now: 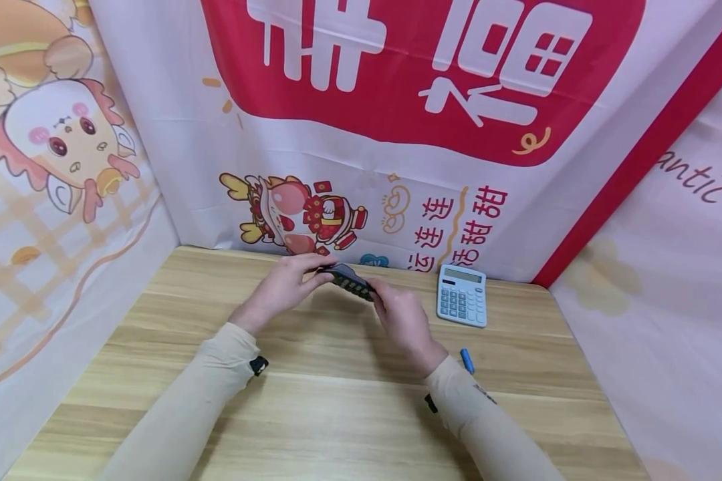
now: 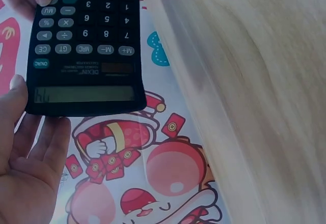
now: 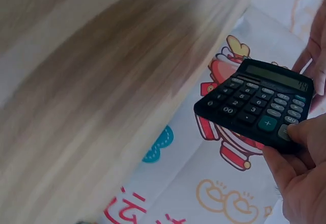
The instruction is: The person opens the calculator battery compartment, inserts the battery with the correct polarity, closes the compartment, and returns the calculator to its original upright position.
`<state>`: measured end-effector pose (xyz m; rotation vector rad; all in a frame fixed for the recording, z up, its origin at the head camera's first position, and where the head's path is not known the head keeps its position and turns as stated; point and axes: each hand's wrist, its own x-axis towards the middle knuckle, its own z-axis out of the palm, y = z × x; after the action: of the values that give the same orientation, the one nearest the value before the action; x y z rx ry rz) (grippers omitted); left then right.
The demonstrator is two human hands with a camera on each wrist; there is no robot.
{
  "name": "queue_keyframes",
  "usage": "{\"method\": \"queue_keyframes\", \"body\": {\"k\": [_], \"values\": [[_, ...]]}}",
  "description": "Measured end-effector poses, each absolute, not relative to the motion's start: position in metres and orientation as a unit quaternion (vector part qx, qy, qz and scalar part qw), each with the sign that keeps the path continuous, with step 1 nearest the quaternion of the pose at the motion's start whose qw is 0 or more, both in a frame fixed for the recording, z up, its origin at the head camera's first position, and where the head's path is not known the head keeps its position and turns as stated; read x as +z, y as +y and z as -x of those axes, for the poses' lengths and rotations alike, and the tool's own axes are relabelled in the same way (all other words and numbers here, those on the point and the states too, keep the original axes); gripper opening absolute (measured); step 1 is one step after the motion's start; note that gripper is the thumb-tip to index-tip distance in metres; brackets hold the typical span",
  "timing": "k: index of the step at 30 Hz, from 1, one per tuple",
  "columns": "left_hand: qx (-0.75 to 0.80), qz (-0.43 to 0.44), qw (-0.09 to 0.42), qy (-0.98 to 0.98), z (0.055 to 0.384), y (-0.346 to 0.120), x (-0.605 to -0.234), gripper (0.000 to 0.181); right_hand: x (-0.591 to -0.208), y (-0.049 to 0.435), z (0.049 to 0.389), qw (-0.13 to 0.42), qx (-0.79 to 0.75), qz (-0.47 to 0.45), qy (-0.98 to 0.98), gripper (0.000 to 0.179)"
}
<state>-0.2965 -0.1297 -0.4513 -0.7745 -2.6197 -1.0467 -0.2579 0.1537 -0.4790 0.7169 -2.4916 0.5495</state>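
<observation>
A black calculator (image 1: 350,282) is held up over the far part of the table, tilted, between both hands. My left hand (image 1: 281,288) grips its display end, thumb along the edge and fingers behind, as the left wrist view shows. At the opposite end, my right hand (image 1: 403,322) pinches a keypad corner; the thumb (image 3: 300,132) lies at the key beside the green plus key. Dark digits show at one end of the calculator's display (image 2: 84,94). Its underside is hidden.
A light blue calculator (image 1: 462,296) lies at the table's back right. Nearer to me is a small blue cylindrical item (image 1: 466,361), close to my right forearm. Printed cloth (image 1: 361,147) hangs along the back edge of the wooden table (image 1: 337,414) and at both sides.
</observation>
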Motion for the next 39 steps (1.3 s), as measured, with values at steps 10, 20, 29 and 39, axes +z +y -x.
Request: {"method": "queue_keyframes", "body": {"k": [10,20,29,39], "values": [[-0.300,0.334,0.103,-0.887,0.297,-0.119,-0.459,0.045,-0.483,0.156,0.254,0.327,0.044,-0.350,-0.877,0.034],[-0.272,0.315,0.125,-0.900,0.292,-0.106,-0.469,0.036,-0.486,0.153,0.248,0.305,0.029,-0.352,-0.884,0.033],[-0.259,0.307,0.135,-0.906,0.293,-0.107,-0.479,0.038,-0.485,0.153,0.241,0.241,0.100,-0.341,-0.903,0.032],[-0.260,0.354,0.163,-0.883,0.296,-0.110,-0.487,0.038,-0.471,0.163,0.244,0.093,0.267,-0.302,-0.910,0.040]]}}
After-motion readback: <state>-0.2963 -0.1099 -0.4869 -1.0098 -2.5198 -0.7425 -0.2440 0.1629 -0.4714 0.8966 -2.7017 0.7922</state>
